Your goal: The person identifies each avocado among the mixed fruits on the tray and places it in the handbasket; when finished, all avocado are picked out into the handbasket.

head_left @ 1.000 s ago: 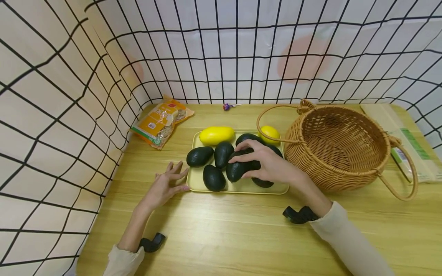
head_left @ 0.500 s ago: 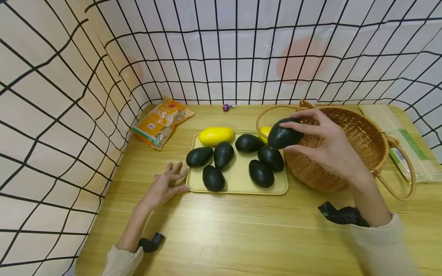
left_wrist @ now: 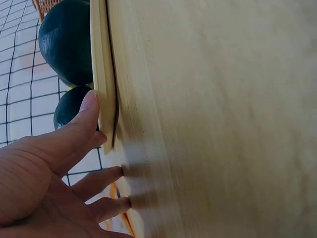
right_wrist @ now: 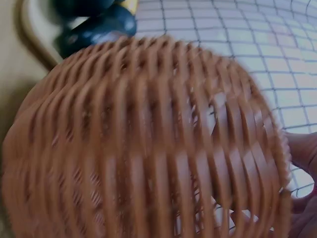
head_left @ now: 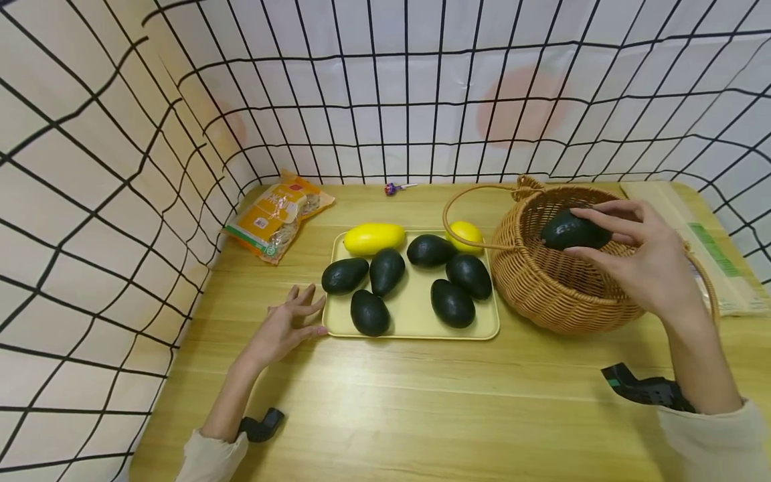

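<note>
Head view: avocado (head_left: 571, 231) in right grip (head_left: 653, 261).

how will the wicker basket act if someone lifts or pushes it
The wicker basket is probably light for its size, since gaps show through its weave. It looks fairly stiff, holding its round shape, and its bulging sides suggest it could rock if pushed.

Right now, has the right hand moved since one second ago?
Yes, rightward: the right hand went from over the yellow tray to over the wicker basket.
</note>
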Available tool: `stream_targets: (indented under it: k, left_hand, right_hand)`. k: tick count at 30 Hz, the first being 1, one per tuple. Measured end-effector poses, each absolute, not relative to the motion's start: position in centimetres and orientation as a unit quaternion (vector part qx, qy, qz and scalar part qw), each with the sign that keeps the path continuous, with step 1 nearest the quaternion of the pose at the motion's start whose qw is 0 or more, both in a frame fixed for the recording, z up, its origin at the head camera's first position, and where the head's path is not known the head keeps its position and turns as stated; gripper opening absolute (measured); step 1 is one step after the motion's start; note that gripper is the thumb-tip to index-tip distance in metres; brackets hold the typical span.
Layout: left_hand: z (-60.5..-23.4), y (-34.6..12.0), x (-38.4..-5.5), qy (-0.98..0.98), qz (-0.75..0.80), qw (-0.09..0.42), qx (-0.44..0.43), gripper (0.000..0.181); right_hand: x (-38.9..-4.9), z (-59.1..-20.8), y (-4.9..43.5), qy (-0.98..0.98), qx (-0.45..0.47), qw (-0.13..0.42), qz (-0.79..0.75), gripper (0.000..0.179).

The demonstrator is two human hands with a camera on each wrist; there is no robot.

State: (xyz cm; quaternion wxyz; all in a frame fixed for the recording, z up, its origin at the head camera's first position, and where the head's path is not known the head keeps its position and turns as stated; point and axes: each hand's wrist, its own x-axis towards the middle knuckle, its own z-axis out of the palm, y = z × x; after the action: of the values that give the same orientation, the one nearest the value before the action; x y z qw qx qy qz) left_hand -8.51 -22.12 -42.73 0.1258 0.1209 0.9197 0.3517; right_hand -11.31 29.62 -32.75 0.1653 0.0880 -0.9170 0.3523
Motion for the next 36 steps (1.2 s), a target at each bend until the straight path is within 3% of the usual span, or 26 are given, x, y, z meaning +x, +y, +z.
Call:
stream_targets:
  k: [11, 20, 24, 32, 36]
  left_hand:
    - [-42.8, -22.3, -8.5, 0.919, 0.355, 0.13, 0.115, 0.059]
    - [-42.8, -22.3, -8.6, 0.92, 0.35, 0.13, 0.116, 0.059]
    - [-42.8, -22.3, -8.6, 0.92, 0.351, 0.128, 0.116, 0.059]
    - [-42.9, -22.2, -8.6, 0.918, 0.356, 0.131, 0.115, 0.059]
    - [-43.0, -22.2, -8.6, 0.917, 0.359, 0.132, 0.114, 0.059]
  right_hand:
    - [-11.7, -34.5, 31.6, -0.944, 0.045, 0.106, 0.308, 0.058]
    - [-12.0, -33.6, 29.7, -0.941, 0.056, 0.068, 0.328, 0.067]
    - [-11.8, -33.0, 27.8, -0.928, 0.086, 0.085, 0.353, 0.065]
    - [-11.3, -32.3, 22.3, -0.906, 0.177, 0.197, 0.331, 0.072]
    - [-11.3, -32.5, 19.2, -0.896, 0.22, 0.223, 0.315, 0.074]
